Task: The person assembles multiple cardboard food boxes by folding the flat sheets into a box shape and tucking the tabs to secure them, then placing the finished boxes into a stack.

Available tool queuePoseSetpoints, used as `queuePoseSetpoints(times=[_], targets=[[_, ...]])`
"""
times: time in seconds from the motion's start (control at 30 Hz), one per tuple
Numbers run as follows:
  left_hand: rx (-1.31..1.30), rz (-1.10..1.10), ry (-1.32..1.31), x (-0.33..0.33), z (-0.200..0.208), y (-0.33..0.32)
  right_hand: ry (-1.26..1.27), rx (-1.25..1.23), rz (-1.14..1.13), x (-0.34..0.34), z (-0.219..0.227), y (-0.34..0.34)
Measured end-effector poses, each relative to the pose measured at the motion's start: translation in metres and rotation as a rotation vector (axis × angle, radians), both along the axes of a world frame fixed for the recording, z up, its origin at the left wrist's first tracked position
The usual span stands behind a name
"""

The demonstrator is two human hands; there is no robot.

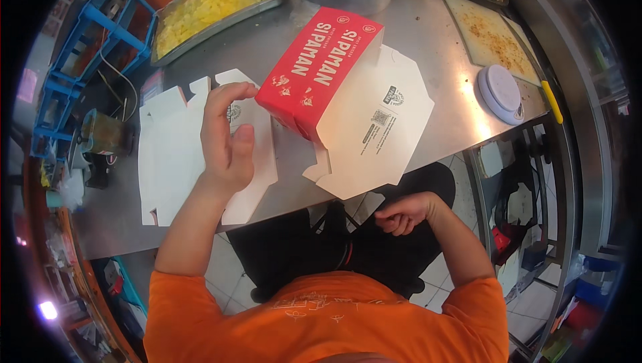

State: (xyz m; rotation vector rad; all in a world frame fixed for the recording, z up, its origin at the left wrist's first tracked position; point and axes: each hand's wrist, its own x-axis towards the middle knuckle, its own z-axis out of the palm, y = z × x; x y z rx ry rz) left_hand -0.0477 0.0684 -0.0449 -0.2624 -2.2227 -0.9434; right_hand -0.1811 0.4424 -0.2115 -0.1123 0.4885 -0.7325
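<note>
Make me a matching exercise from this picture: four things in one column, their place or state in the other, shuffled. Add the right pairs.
Things
1. Left hand
2. Metal tray
3. Right hand
4. Cutting board

Places and states
A. Strewn with brown bits
B. Over flat white cardboard
C. Curled, off the near edge of the table
D. Filled with yellow pieces

Right pairs: 1-B, 2-D, 3-C, 4-A
</note>
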Motion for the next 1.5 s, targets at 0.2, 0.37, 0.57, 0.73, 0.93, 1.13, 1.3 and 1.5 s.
queuePoseSetpoints(times=[0.2,0.37,0.57,0.73,0.93,1.13,1.3,1.5], targets=[[-0.112,-0.007,0.072,0.006,0.004,-0.004,0.011,0.136,0.201,-0.004,-0.018,-0.022],[-0.152,0.007,0.124,0.005,0.008,-0.006,0.086,0.237,0.196,-0.02,-0.04,-0.032],[-0.178,0.009,0.168,0.003,0.016,-0.005,-0.063,0.293,-0.215,-0.044,-0.066,-0.041],[-0.159,0.057,0.168,0.008,0.016,-0.01,0.261,0.2,-0.551,-0.024,-0.004,-0.014],[-0.19,0.026,0.165,0.009,0.018,-0.007,-0.119,-0.026,-0.699,0.0,0.012,0.031],[-0.219,0.018,0.133,0.012,0.017,-0.01,-0.025,0.252,-0.233,-0.025,-0.007,-0.01],[-0.232,0.032,0.155,0.013,0.017,-0.01,-0.064,0.29,-0.095,-0.029,-0.028,-0.039],[-0.169,0.035,0.188,0.008,0.021,-0.012,-0.109,0.302,-0.156,-0.039,-0.07,-0.071]])
